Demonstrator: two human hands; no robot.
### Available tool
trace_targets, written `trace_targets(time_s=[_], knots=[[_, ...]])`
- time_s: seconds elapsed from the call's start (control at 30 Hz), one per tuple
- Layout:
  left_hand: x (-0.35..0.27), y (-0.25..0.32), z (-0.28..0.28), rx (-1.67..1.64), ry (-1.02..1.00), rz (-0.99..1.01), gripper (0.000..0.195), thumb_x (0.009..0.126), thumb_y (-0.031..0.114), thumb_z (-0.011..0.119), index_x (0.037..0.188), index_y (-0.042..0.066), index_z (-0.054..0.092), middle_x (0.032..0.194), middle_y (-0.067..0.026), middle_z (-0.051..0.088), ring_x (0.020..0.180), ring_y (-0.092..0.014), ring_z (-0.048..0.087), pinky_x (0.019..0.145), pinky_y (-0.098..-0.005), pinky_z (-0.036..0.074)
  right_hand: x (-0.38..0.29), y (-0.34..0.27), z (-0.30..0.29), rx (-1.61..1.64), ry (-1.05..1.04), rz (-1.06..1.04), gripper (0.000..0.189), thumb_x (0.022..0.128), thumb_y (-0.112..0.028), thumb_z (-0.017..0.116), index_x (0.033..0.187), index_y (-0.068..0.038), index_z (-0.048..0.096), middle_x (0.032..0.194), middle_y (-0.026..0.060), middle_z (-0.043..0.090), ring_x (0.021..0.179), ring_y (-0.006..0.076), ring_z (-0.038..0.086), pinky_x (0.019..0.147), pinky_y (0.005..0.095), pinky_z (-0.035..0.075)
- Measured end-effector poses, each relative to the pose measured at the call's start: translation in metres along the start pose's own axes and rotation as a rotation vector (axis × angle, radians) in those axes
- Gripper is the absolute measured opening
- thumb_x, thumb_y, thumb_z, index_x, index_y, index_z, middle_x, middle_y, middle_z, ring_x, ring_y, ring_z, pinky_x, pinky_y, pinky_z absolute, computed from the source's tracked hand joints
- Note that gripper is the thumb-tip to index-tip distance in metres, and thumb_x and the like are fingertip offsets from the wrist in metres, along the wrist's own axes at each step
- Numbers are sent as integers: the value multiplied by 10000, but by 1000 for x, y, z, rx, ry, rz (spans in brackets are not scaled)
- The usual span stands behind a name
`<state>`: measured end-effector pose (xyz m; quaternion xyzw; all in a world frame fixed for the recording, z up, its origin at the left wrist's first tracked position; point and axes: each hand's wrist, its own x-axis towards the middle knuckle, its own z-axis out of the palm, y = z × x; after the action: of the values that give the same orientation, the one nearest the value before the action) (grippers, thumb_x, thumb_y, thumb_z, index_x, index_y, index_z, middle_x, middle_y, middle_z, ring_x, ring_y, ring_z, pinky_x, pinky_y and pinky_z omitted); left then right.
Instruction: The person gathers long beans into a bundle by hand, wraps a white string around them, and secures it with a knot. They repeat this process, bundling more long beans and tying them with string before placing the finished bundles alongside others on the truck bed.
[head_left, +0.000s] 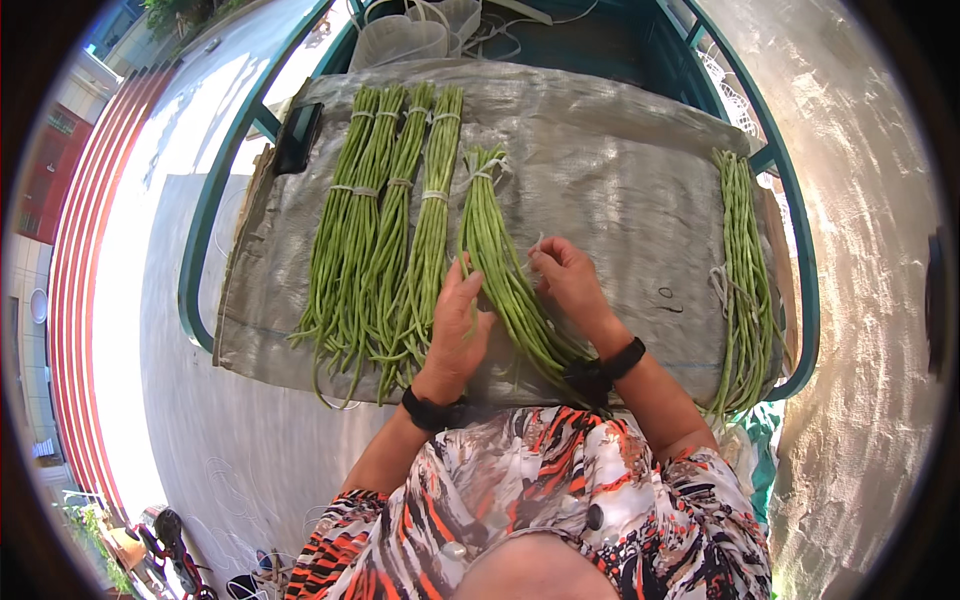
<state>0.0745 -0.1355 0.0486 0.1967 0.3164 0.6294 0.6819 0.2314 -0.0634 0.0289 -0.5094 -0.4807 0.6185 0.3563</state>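
A bundle of long green beans (499, 262), tied near its top with a white strip, lies on a grey woven sheet (600, 195). My left hand (459, 322) is at the bundle's left side, its thumb and fingers against the beans; how firmly it grips is hidden. On the bundle's right, my right hand (568, 281) pinches the end of a thin white strip (537, 241) between thumb and fingers. Several tied bean bundles (390, 217) lie side by side to the left. Another bean bundle (742, 277) lies along the sheet's right edge, with a white tie at its middle.
A dark phone-like object (300, 139) lies at the sheet's upper left. Green metal rails (225, 180) curve along both sides of the cart bed. Beyond the sheet are a translucent plastic container (397, 43) and loose white strips (499, 37).
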Motion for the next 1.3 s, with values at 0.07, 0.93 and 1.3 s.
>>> trace_targets(time_s=[0.07,0.93,1.3], knots=[[-1,-4,1,113,93,61,394,964,221,424,1323,62,405,1265,-50,485,1154,-164,466,930,-379,415,3,4,0,-1,-7,-12,147,872,-152,574,938,-22,592,742,-1,560,610,59,503,543,222,434],[25,-4,-4,1252,74,527,231,743,33,669,967,51,616,910,-87,593,897,-252,541,794,-338,443,-7,0,17,-310,55,-483,116,804,10,597,918,-6,608,840,71,590,668,117,565,610,242,460],[41,-9,-19,1470,-61,705,197,691,-13,642,876,38,596,820,-103,573,821,-298,529,723,-383,448,-7,-19,17,-282,-18,-419,77,826,-83,621,881,-29,621,795,53,589,612,119,527,555,237,416]])
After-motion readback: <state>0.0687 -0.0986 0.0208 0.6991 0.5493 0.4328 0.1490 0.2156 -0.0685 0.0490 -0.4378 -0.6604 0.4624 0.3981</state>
